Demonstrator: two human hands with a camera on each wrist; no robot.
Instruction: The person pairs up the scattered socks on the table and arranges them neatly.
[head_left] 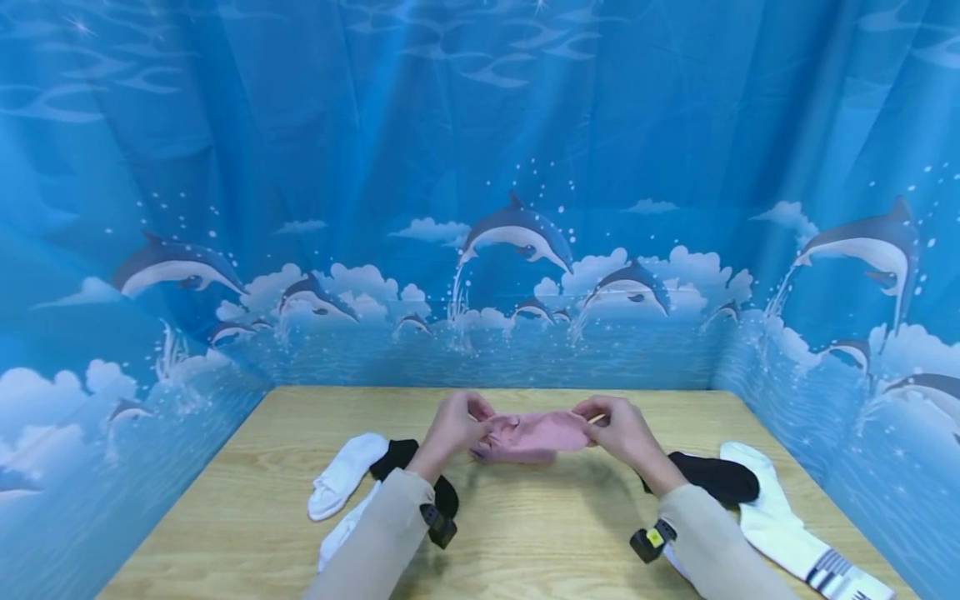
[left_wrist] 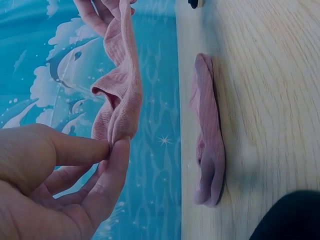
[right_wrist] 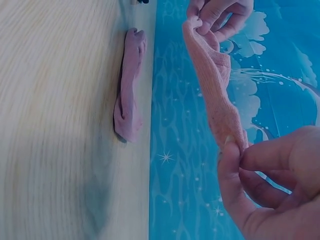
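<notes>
A ribbed pink sock (head_left: 543, 431) is stretched sideways above the table between both hands. My left hand (head_left: 457, 427) pinches one end of it between thumb and index finger. The other end is pinched by my right hand (head_left: 621, 429) in the same way. In the left wrist view the held sock (left_wrist: 122, 85) hangs with folds and a small raised opening midway. A second pink sock (right_wrist: 131, 85) lies on the wooden table below, slightly twisted; in the head view the held one partly covers it.
On the left lie a white sock (head_left: 348, 473), a black sock (head_left: 397, 457) and another white sock (head_left: 347, 529), partly behind my forearm. To the right are a black sock (head_left: 716, 477) and a long white sock (head_left: 780, 525) with dark stripes. A dolphin-print curtain (head_left: 480, 333) surrounds the table.
</notes>
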